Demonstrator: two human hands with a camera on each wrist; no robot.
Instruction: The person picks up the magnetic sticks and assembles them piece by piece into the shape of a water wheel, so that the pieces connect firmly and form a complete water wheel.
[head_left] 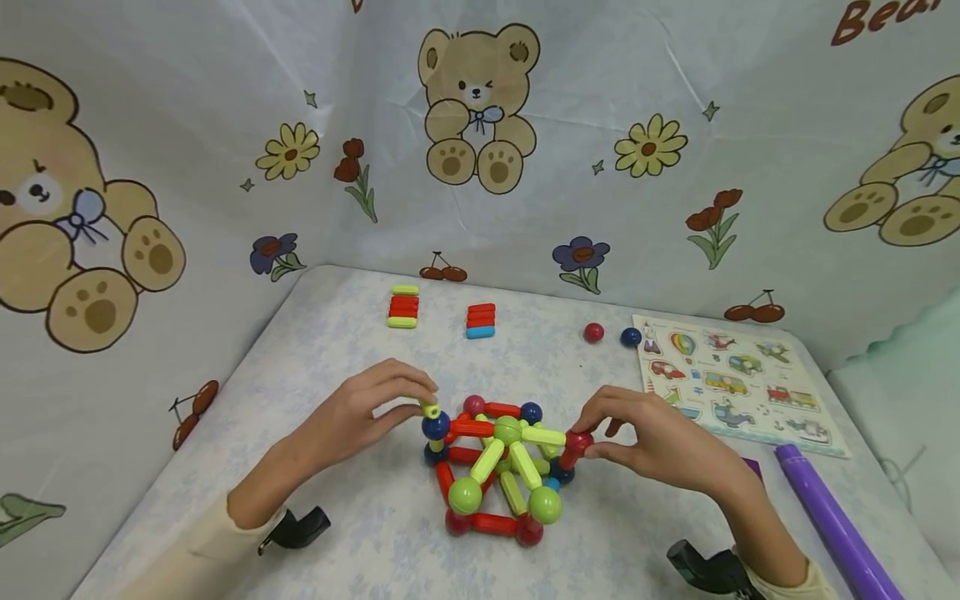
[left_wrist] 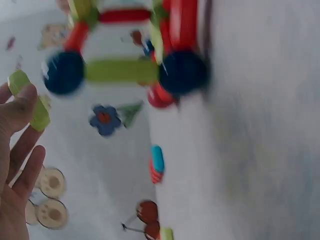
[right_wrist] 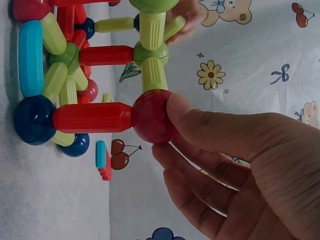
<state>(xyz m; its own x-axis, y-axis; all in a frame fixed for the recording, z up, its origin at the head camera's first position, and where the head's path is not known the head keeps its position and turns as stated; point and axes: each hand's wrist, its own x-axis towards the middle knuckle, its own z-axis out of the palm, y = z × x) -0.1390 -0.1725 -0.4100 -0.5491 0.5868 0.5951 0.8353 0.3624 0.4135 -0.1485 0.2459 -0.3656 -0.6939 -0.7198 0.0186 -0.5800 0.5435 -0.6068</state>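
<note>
A building-ball structure (head_left: 507,430) of red, blue and green balls joined by red, yellow-green and light blue rods stands on the table. My left hand (head_left: 367,408) pinches a short yellow-green rod (left_wrist: 30,100) between thumb and fingers, close to the structure's upper left blue ball (head_left: 436,426). In the left wrist view this rod is apart from the ball. My right hand (head_left: 652,433) holds the red ball (right_wrist: 154,116) at the structure's upper right corner with thumb and fingertips. A red rod (right_wrist: 92,117) joins that ball to a dark blue ball below it.
Spare yellow-green and red rods (head_left: 403,307) lie at the back left, with red and light blue rods (head_left: 481,321) beside them. Loose red (head_left: 594,332) and blue (head_left: 631,337) balls sit near a picture board (head_left: 742,383). A purple tube (head_left: 832,517) lies at right.
</note>
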